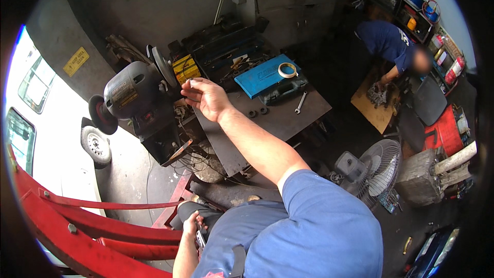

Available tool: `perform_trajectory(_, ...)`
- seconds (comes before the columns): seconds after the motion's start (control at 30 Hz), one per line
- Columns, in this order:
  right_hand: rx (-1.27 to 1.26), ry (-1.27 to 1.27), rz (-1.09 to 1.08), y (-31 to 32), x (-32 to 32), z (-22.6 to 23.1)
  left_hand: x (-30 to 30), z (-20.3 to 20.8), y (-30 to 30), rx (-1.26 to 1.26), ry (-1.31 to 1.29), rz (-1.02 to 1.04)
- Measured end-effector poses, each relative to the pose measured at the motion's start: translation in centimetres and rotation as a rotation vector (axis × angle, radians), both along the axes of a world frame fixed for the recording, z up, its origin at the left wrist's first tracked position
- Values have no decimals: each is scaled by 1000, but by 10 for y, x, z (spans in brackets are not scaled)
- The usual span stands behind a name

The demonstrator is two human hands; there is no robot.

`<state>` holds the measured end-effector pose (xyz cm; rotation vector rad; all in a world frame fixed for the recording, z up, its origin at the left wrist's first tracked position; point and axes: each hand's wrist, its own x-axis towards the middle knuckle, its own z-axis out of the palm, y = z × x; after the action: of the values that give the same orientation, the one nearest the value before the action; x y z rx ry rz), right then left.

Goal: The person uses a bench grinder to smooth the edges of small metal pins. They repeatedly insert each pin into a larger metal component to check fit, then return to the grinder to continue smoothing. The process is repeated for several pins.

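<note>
My right arm reaches across to the bench grinder (123, 90), a dark grey motor body with a wheel on each end. My right hand (206, 99) is beside its far wheel (163, 67), fingers stretched loosely and a little apart, with nothing plainly held. Whether the fingertips touch the wheel I cannot tell. Low down by my belly, my left hand (191, 225) is closed around a small grey metal piece (200, 238); its kind is hard to make out. A yellow box (185, 68) stands just behind the far wheel.
On the metal bench (309, 114) lie a blue case (257, 80), a tape roll (287, 70) and a wrench (301, 103). A fan (378, 167) stands at the right. Red steel beams (103, 226) cross the lower left. Another person (386, 41) bends over a board (371, 108) at the far right.
</note>
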<state>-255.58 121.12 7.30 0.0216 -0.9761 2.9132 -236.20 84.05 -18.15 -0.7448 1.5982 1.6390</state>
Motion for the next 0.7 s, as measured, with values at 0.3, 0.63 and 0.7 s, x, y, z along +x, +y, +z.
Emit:
perform_trajectory(0.3, -171, 637, -17, 85, 78, 73, -2, -13, -18, 54, 19, 59)
perform_trajectory(0.63, 187, 51, -100, 1, 27, 28, -14, -7, -10, -7, -10, -8)
perform_trajectory(0.7, 154, -54, -59, -19, 9, 12, -13, -5, -10, 26, -17, -28)
